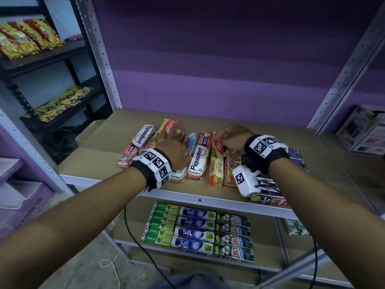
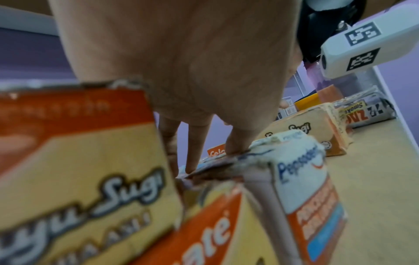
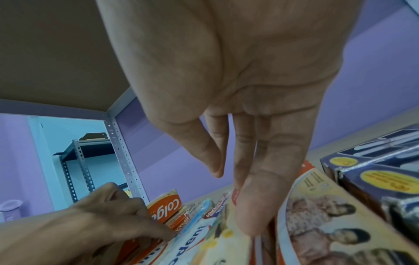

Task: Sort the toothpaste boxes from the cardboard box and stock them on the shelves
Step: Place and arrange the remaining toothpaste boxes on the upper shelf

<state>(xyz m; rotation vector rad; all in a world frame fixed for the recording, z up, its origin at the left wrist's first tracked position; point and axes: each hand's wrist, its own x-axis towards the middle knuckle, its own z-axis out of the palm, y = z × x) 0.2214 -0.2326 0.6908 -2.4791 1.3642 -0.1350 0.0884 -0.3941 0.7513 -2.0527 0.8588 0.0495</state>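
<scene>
Both hands down among toothpaste boxes (image 1: 199, 158) on the shelf (image 1: 312, 151).

Head view: boxes lie lengthwise, 6 to 12 o'clock; bare board beyond at 12.
Left wrist: left hand (image 2: 192, 89), fingers straight, pressing tops.
Right wrist: right hand (image 3: 238, 107) fingers straight, touching a box.

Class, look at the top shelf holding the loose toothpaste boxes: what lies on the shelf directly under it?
On the lower shelf: neat rows of Darlie boxes, Safi boxes and green-and-red boxes. The top shelf covers anything further back.
</scene>
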